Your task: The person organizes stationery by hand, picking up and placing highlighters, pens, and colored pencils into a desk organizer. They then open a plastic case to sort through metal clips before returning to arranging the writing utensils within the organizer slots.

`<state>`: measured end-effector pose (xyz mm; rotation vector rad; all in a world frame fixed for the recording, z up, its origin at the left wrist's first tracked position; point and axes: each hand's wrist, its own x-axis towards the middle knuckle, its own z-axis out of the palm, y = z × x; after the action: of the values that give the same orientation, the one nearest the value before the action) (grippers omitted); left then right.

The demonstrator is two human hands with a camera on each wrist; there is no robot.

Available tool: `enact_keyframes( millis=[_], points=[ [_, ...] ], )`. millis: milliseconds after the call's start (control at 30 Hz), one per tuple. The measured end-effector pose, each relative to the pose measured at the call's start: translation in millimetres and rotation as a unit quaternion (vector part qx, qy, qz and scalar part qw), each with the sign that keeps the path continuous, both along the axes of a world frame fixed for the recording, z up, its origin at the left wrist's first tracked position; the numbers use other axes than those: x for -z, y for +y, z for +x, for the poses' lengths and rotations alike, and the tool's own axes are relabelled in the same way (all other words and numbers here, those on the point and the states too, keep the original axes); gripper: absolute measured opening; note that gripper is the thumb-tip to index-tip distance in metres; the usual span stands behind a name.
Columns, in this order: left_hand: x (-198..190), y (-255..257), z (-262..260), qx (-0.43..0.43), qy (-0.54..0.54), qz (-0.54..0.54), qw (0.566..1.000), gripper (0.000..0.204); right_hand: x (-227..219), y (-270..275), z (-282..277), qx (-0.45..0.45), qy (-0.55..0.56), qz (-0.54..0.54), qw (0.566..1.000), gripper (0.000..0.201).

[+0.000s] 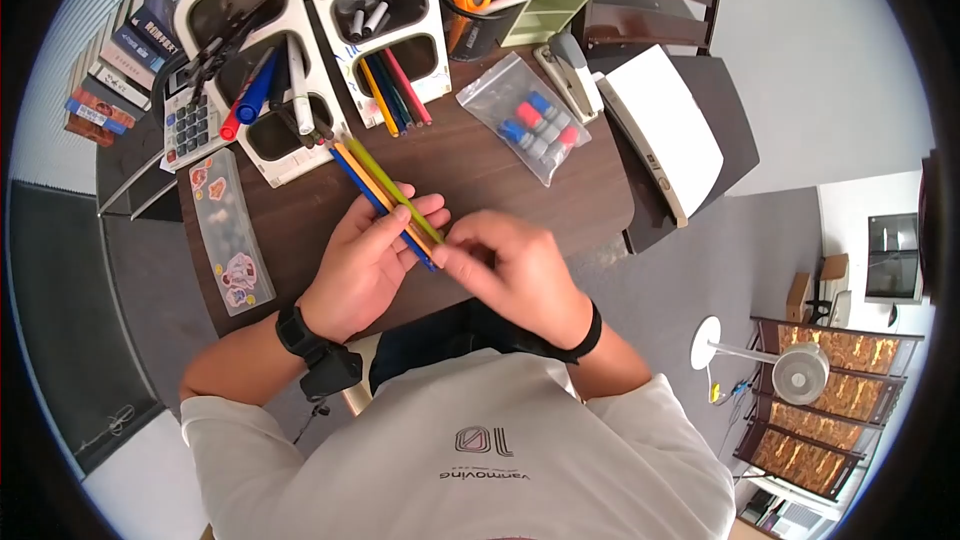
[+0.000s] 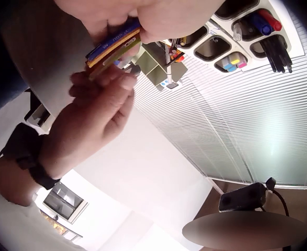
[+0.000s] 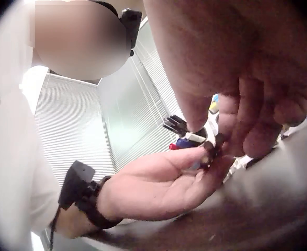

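Note:
Over the near edge of the dark wooden desk, my left hand (image 1: 362,265) holds a blue pencil (image 1: 352,174), an orange pencil (image 1: 366,178) and an olive-green pencil (image 1: 376,170). They lie side by side across its fingers, the thumb pressing on top. My right hand (image 1: 525,270) meets them at the near ends, thumb and forefinger pinching the end of the green one. In the left wrist view the right hand's fingers (image 2: 103,86) partly cover that end. Beyond the pencils' far ends stands a white organizer (image 1: 400,90) holding more coloured pencils (image 1: 395,90).
Another white organizer (image 1: 290,175) holds pens and markers. A clear bag (image 1: 525,115) of small bottles lies right of the pencils, near a stapler (image 1: 568,75). A sticker-covered pencil case (image 1: 230,230) and a calculator (image 1: 190,127) are at the left. A black pen cup (image 1: 478,35) stands behind.

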<state>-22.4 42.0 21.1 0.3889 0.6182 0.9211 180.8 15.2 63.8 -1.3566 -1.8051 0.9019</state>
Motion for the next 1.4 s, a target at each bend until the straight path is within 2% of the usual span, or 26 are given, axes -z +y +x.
enact_keyframes(
  millis=[133,233,300,433,500,533,567,633,700,767,833,900,967,1033,1133,1400],
  points=[
    [0.0,-3.3,3.2,0.026,0.018,0.006,0.999,0.029,15.9,-17.3,2.6,0.016,0.026,-0.012,0.999,0.021],
    [2.3,-5.4,4.7,0.037,0.01,0.011,0.999,0.027,18.4,-17.5,6.8,0.038,-0.003,-0.005,0.999,0.016],
    [3.3,-5.1,4.9,0.034,0.009,0.024,0.999,0.026,20.3,-17.8,7.3,0.011,0.009,0.018,1.0,0.015],
    [2.3,-5.9,5.6,0.034,0.013,0.026,0.999,0.026,21.6,-15.8,14.3,0.018,0.041,0.0,0.999,0.014],
    [4.2,-5.6,5.2,0.027,0.03,0.037,0.999,0.034,14.3,-14.0,21.8,0.086,0.058,0.035,0.994,0.013],
    [1.3,-5.0,5.7,0.026,0.028,0.035,0.999,0.034,11.6,-15.1,26.7,0.118,0.099,0.021,0.988,0.014],
    [-4.2,-4.3,6.3,0.025,0.035,0.009,0.999,0.038,4.2,-13.3,35.3,0.109,0.132,0.027,0.985,0.016],
    [-3.1,-3.9,6.1,0.019,0.034,-0.021,0.999,0.043,10.4,-10.9,49.7,0.086,0.306,0.043,0.947,0.019],
    [2.8,-4.4,3.6,0.031,0.015,-0.002,0.999,0.049,0.2,-10.3,60.7,0.089,0.346,0.08,0.931,0.019],
    [0.2,-4.4,3.7,0.021,0.013,-0.01,1.0,0.045,-4.3,1.5,61.0,0.096,0.346,0.166,0.918,0.019],
    [0.7,-4.4,2.6,0.022,0.017,-0.01,1.0,0.04,-6.8,14.3,51.9,0.107,0.328,0.18,0.921,0.019],
    [-1.4,-4.8,3.0,0.013,0.013,-0.019,1.0,0.037,-6.0,34.0,40.6,0.149,0.147,0.219,0.953,0.02],
    [-3.0,-4.9,3.1,0.01,0.015,-0.025,1.0,0.035,-9.0,60.5,25.3,0.122,-0.022,0.271,0.955,0.024],
    [-4.4,-5.2,2.5,0.008,0.014,-0.031,0.999,0.032,-4.1,83.0,10.8,0.073,-0.065,0.261,0.96,0.024],
    [-2.7,-4.4,1.7,0.008,0.013,-0.024,1.0,0.03,7.2,100.3,-3.0,0.046,-0.067,0.224,0.971,0.026],
    [0.0,-4.4,0.0,0.008,-0.004,-0.027,1.0,0.03,1.0,100.8,-13.5,0.02,-0.075,0.198,0.977,0.029]
  ],
)
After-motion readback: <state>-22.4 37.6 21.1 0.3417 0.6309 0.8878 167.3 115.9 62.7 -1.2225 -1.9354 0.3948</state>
